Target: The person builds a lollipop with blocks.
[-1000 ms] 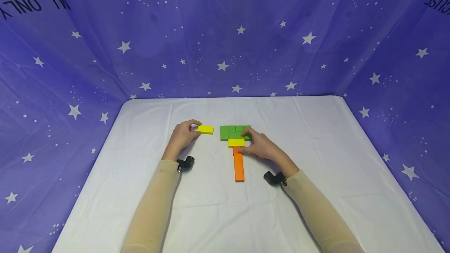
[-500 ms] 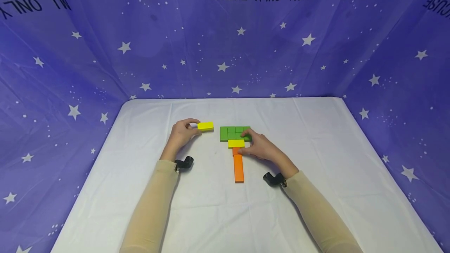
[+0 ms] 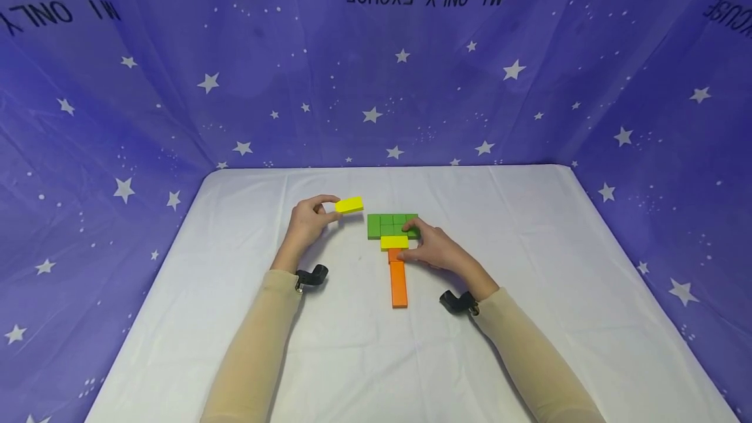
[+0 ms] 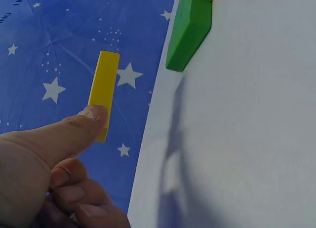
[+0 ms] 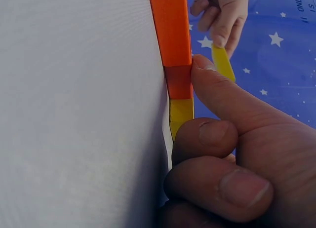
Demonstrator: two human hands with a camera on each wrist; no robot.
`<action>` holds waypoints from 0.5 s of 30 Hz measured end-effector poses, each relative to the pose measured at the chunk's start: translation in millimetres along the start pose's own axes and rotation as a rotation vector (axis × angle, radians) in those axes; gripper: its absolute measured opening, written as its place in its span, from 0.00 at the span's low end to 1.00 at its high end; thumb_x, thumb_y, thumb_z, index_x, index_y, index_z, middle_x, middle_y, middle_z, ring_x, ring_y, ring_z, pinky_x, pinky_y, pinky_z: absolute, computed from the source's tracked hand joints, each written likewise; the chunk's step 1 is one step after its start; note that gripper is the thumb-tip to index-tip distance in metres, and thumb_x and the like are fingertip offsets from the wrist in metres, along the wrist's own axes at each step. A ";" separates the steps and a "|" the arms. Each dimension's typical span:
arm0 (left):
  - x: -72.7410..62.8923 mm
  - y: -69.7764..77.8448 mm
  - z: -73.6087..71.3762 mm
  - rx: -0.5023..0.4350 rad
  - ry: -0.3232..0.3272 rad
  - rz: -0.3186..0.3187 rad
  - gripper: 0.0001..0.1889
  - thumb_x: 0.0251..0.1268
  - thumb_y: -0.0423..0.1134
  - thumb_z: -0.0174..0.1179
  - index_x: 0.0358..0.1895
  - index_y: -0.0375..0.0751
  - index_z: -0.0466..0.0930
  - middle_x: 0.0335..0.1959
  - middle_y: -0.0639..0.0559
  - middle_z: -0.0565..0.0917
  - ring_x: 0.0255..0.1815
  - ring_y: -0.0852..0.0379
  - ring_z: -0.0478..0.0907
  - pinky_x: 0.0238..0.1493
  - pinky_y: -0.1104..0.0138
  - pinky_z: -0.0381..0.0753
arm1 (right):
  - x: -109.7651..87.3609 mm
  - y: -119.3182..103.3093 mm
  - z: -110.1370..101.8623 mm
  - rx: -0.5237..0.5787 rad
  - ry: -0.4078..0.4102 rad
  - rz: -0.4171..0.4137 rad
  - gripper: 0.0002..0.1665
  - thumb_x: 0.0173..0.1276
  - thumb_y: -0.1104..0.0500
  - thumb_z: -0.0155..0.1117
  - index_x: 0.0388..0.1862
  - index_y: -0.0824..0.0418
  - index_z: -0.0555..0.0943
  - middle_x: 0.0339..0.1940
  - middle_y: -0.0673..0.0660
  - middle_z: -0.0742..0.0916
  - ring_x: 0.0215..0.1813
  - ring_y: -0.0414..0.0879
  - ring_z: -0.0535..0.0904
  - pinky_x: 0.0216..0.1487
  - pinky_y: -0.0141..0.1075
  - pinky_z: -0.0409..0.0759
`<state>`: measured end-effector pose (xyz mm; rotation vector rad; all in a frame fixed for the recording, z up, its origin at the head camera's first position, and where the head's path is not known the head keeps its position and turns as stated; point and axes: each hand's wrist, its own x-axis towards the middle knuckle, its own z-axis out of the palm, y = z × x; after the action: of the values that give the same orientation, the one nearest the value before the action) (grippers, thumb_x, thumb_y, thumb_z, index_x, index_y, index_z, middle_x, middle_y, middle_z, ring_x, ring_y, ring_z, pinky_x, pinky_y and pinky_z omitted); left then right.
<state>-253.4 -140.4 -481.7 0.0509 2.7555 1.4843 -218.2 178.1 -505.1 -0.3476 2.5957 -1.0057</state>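
Note:
My left hand pinches a yellow rectangular block between thumb and fingers, held above the table to the left of the green blocks. Those green blocks lie together as a flat rectangle. A second yellow block lies against their near edge, followed by a small orange block and a long orange block in line. Over this arrangement rests my right hand: its thumb touches the small orange block, and its index fingertip is on the green blocks. Its other fingers are loosely bent in the right wrist view.
A white cloth covers the table. Behind and at both sides hangs a purple-blue curtain with white stars and black lettering. A small black camera sits on each wrist, beside beige sleeves.
My left hand has lifted the yellow block off the table and shifted it slightly right, tilting it. The right hand and the laid blocks keep their places.

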 end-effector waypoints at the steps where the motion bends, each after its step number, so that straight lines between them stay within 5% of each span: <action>1: -0.9 1.4 0.6 -0.009 0.003 0.002 0.20 0.64 0.40 0.73 0.60 0.49 0.89 0.23 0.57 0.72 0.23 0.58 0.67 0.24 0.68 0.66 | 0.0 0.1 0.5 0.003 -0.002 0.003 0.44 0.62 0.40 0.81 0.70 0.53 0.72 0.71 0.63 0.82 0.53 0.53 0.81 0.64 0.52 0.80; 10: 1.0 11.1 6.2 -0.043 0.009 0.034 0.20 0.63 0.42 0.74 0.59 0.49 0.89 0.23 0.57 0.71 0.23 0.58 0.64 0.24 0.69 0.63 | -0.8 1.4 1.5 0.004 0.004 -0.006 0.43 0.62 0.38 0.81 0.69 0.52 0.73 0.70 0.63 0.83 0.59 0.53 0.80 0.67 0.53 0.78; 15: 3.9 13.1 9.0 -0.046 -0.006 0.039 0.20 0.63 0.42 0.74 0.59 0.49 0.89 0.23 0.57 0.71 0.23 0.59 0.64 0.24 0.69 0.64 | 0.1 1.9 1.4 -0.003 0.002 0.000 0.43 0.62 0.38 0.81 0.69 0.52 0.72 0.70 0.62 0.83 0.50 0.51 0.81 0.63 0.52 0.80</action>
<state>-256.8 -125.6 -475.8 0.1089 2.7298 1.5541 -218.0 178.6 -507.4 -0.3476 2.5994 -1.0023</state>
